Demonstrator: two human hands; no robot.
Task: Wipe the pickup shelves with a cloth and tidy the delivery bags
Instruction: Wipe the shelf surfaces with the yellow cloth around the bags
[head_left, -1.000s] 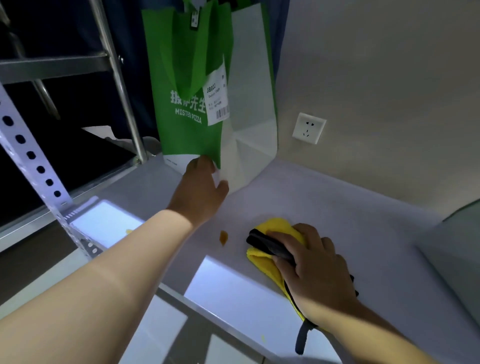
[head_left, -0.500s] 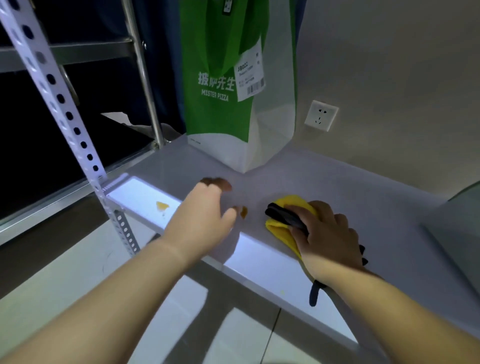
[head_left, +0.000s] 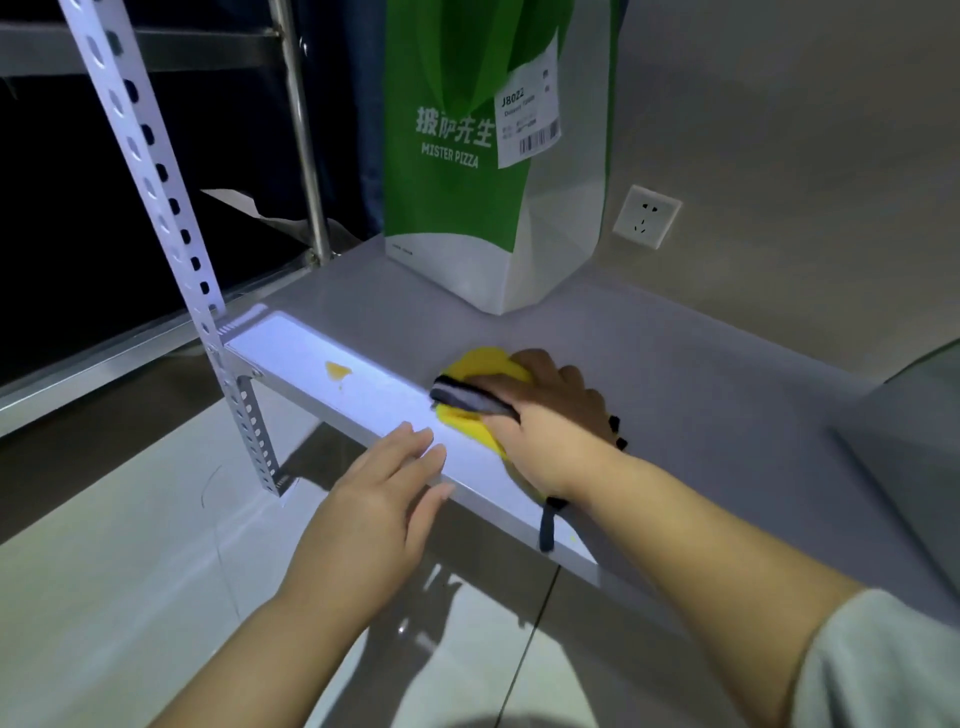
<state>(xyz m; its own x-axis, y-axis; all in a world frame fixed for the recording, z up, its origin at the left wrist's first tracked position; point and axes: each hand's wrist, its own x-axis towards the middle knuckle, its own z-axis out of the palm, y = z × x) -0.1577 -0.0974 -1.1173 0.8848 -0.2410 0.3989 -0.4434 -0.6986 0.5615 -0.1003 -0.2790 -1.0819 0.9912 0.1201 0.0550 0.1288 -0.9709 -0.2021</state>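
Cloth (head_left: 480, 361) sits gripped under right fingers (head_left: 569, 379) on shelf (head_left: 675, 395); left fingers (head_left: 415, 449) straight nearby.

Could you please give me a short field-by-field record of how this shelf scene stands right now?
Shelf: grey, front strip brightly lit
Delivery bag: green and white, upright at the back, near the wall
Right hand: holds the yellow cloth down on the shelf
Stain: yellow spot on the lit strip, left of the cloth
Left hand: fingers straight, at the shelf's front edge

One delivery bag (head_left: 457, 156), one yellow cloth (head_left: 480, 364), one wall socket (head_left: 645, 215), one orange stain (head_left: 337, 370). Two hands: left hand (head_left: 374, 499), right hand (head_left: 545, 421).
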